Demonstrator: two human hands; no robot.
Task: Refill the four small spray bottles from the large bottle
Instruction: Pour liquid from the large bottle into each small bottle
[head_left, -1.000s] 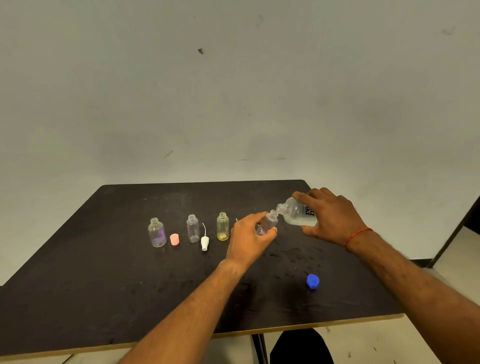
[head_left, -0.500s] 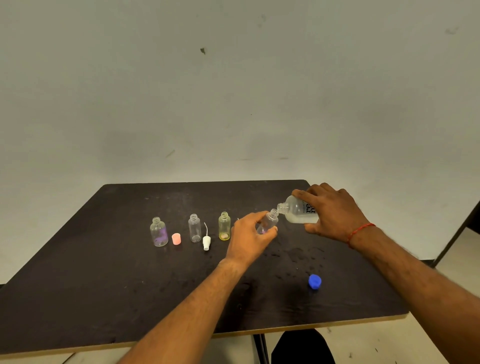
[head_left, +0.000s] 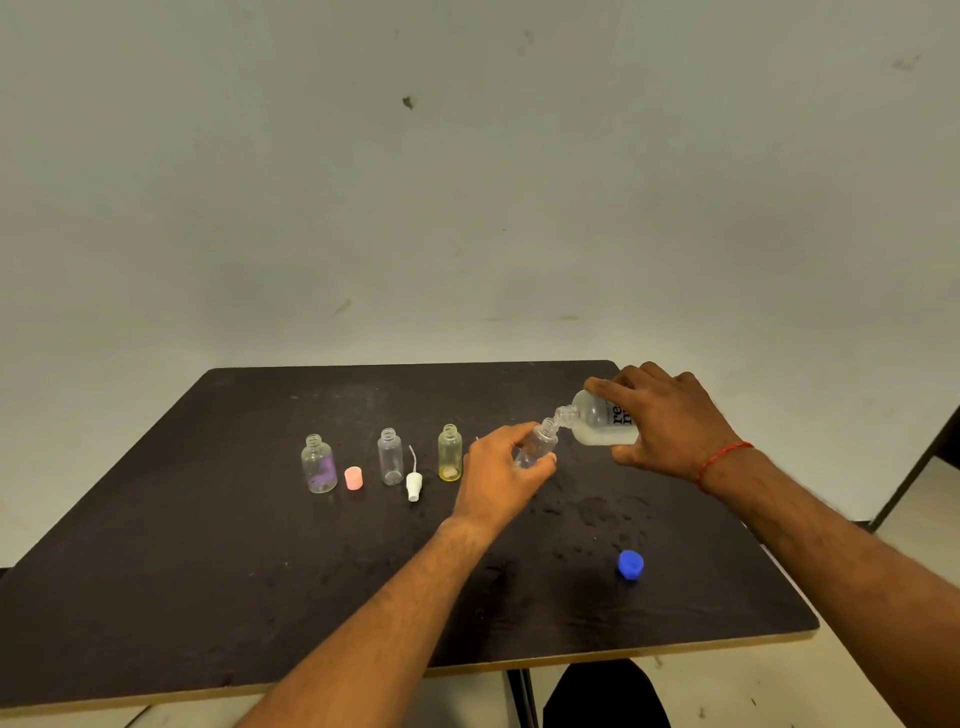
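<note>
My right hand (head_left: 667, 423) grips the large clear bottle (head_left: 597, 423), tipped on its side with its open neck against the mouth of a small clear bottle (head_left: 537, 447). My left hand (head_left: 498, 475) holds that small bottle, tilted toward the large one, above the black table (head_left: 208, 571). Three other small bottles stand uncapped in a row to the left: one with a purple tint (head_left: 318, 464), a clear one (head_left: 390, 457), and a yellowish one (head_left: 450, 452).
A pink cap (head_left: 353, 478) lies between the purple and clear bottles. A white spray head with its tube (head_left: 414, 483) lies beside the clear bottle. A blue cap (head_left: 630, 564) rests near the table's front right. Wet spots mark the table under my hands.
My right hand has lifted the large bottle's base slightly, tipping it more steeply into the small bottle. My left hand stays in place.
</note>
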